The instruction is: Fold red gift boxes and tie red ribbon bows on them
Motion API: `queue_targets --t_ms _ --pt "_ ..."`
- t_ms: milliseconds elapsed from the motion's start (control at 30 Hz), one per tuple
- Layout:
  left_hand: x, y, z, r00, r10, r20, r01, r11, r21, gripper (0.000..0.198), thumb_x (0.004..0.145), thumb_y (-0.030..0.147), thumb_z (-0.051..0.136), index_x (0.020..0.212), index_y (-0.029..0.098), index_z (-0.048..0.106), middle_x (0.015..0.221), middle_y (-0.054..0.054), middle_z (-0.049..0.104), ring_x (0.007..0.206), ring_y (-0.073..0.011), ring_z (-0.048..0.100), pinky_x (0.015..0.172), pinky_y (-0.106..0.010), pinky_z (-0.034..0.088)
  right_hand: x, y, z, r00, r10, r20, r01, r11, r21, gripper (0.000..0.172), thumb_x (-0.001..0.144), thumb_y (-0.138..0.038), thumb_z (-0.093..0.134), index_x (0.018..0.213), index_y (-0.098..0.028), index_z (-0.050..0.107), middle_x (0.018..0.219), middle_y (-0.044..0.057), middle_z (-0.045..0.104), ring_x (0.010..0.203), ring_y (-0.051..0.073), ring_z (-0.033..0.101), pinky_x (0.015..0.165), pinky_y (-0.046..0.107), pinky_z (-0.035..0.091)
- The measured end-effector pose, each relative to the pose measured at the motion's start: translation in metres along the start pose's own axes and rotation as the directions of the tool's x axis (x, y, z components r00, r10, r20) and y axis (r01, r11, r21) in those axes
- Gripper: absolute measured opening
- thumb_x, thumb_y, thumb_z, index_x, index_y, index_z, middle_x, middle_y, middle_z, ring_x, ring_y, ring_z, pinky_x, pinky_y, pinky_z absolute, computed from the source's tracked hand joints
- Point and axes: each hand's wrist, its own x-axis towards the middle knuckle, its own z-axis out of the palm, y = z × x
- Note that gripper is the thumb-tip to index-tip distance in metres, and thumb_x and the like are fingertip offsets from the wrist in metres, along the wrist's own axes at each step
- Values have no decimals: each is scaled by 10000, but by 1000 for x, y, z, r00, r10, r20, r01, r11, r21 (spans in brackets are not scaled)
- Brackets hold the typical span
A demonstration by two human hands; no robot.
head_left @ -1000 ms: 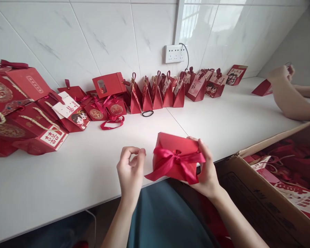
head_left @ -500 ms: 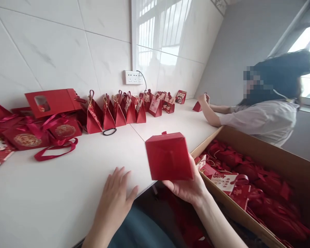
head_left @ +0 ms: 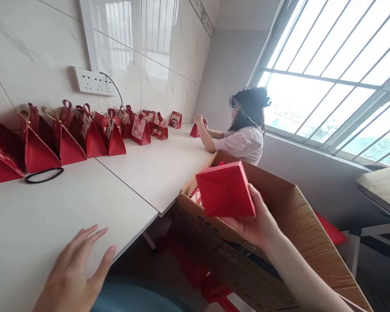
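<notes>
My right hand (head_left: 253,221) grips a red paper gift box (head_left: 227,190) with its flat square bottom turned toward me. The box is over the near corner of a large cardboard carton (head_left: 221,247), and it hides much of the carton's inside. My left hand (head_left: 74,264), fingers spread and holding nothing, is at the front edge of the white table (head_left: 126,190). Along the wall stands a row of red triangular gift boxes (head_left: 94,134) with ribbon loops on top. A black elastic loop (head_left: 44,175) lies in front of them.
A co-worker (head_left: 243,138) sits at the table's far end, holding a small red box (head_left: 196,130). A socket strip (head_left: 94,81) with a cable is on the tiled wall. Barred windows (head_left: 331,86) and a second table (head_left: 381,186) are at the right. Red items (head_left: 214,290) lie below.
The view has swung to the right. My right hand has carried the red gift box from beside the table to over the carton. My left hand stays open near the table edge.
</notes>
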Motion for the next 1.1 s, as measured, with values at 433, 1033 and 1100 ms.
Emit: queue_targets --t_ms 433,1033,1100 --pt "-7 123 -47 939 -318 128 325 705 -631 678 785 412 652 1364 261 335 1280 -93 556 1071 -232 613 836 -350 564 19 108 112 788 326 523 -449 885 125 400 775 -565 643 1018 -253 700 952 15 757 882 191 718 808 311 595" --pt "-19 100 -66 947 -321 -16 244 752 -613 695 829 269 643 1398 385 262 1347 -12 539 1213 -206 563 915 -287 561 17 127 128 784 404 472 -484 873 57 366 686 -555 735 880 -247 694 849 -14 760 744 163 714 602 248 611" --pt "-19 100 -64 950 -313 -13 240 753 -613 647 840 269 630 1379 385 292 1344 -9 542 1208 -208 567 916 -292 560 18 127 126 774 397 494 -487 871 64 345 706 -543 723 880 -248 688 839 -10 758 737 169 714 550 241 602"
